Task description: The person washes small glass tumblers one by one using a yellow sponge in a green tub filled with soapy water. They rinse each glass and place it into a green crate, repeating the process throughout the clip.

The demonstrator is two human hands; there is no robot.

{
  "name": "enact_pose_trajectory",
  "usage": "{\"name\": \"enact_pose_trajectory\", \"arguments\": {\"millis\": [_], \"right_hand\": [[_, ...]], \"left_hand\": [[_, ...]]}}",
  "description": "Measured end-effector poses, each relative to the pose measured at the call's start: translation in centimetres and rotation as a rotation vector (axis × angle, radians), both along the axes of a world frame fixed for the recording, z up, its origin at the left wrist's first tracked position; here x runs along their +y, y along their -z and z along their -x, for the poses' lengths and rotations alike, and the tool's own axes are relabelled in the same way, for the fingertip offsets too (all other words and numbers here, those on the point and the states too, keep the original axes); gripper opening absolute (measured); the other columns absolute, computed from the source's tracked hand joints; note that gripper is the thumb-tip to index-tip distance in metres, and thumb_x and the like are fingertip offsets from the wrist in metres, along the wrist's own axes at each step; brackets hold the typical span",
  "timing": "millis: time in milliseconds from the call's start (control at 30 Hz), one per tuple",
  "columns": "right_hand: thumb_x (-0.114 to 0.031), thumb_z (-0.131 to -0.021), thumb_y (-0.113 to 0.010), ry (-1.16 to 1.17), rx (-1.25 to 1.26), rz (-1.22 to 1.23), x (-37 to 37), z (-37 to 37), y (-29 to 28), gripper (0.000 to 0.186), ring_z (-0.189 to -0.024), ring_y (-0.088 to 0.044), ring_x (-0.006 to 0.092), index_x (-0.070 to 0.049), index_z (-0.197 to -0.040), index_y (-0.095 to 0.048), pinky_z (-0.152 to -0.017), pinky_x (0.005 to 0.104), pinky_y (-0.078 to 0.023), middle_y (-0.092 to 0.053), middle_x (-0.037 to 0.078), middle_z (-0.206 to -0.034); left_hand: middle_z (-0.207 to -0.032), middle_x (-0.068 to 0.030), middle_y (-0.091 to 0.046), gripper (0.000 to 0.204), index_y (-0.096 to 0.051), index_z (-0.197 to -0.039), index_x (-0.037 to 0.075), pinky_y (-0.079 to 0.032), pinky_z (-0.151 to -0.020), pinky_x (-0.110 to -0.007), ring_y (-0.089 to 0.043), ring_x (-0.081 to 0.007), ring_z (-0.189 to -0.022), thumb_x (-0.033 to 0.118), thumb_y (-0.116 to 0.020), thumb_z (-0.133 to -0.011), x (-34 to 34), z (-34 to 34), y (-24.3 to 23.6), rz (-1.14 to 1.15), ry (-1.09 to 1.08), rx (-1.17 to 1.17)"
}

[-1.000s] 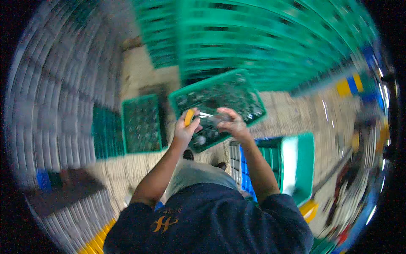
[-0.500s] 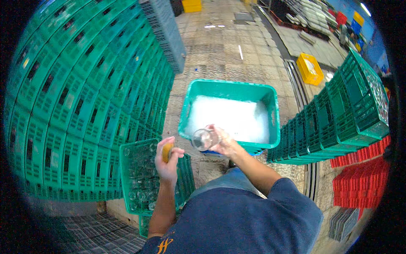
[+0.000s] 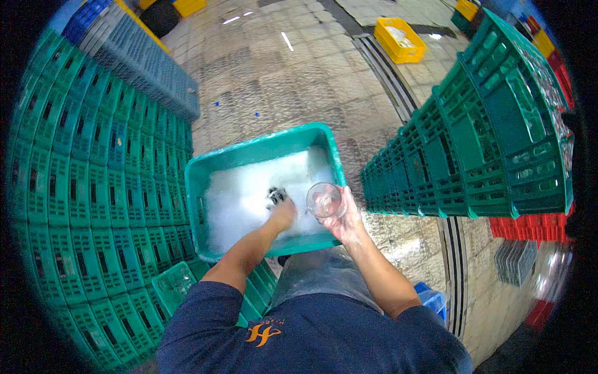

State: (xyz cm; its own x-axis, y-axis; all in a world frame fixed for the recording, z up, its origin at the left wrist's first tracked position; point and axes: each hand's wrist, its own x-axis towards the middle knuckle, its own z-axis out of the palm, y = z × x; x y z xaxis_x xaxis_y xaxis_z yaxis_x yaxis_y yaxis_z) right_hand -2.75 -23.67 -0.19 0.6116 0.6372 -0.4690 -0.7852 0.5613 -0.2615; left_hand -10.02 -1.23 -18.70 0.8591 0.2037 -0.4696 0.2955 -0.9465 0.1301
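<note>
Head: right hand grips glass (clear) over tub.

The left hand is now down in the foam of the green tub, in the middle of the frame. Half a second ago it was up beside the tub, holding something yellow. That yellow thing cannot be seen now; a dark thing shows at the fingertips instead. The right hand and its clear glass now sit at the tub's right edge. The tub now sits closer to the middle of the frame. A second ago, both hands were over a green crate of glasses.
</note>
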Motion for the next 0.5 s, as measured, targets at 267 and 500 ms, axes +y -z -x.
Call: {"name": "enact_pose_trajectory", "arguments": {"millis": [267,500], "right_hand": [[-0.047,-0.100,-0.063,0.030,-0.151,0.160,-0.2,-3.5,-1.5,0.041,-0.091,-0.070,0.0254,-0.015,-0.126,-0.058,-0.052,0.0360,-0.057,-0.067,0.010,-0.115],[-0.035,-0.102,-0.064,-0.141,-0.253,0.080,8.3,-3.9,-2.8,0.027,-0.077,-0.070,0.0206,-0.013,-0.118,-0.060,-0.055,0.0335,-0.063,-0.067,0.008,-0.101]], "left_hand": [[-0.106,-0.0177,-0.074,0.021,-0.070,-0.111,0.005,-0.059,-0.083,-0.041,-0.073,-0.0309,-0.096,0.003,-0.068,-0.090,-1.0,-0.5,-16.9,0.909,-0.549,-0.228],[-0.098,-0.0145,-0.070,0.015,-0.067,-0.102,0.002,-0.054,-0.077,-0.042,-0.068,-0.0298,-0.089,0.005,-0.072,-0.088,-0.3,1.4,-32.4,0.141,-0.271,-1.288]]}}
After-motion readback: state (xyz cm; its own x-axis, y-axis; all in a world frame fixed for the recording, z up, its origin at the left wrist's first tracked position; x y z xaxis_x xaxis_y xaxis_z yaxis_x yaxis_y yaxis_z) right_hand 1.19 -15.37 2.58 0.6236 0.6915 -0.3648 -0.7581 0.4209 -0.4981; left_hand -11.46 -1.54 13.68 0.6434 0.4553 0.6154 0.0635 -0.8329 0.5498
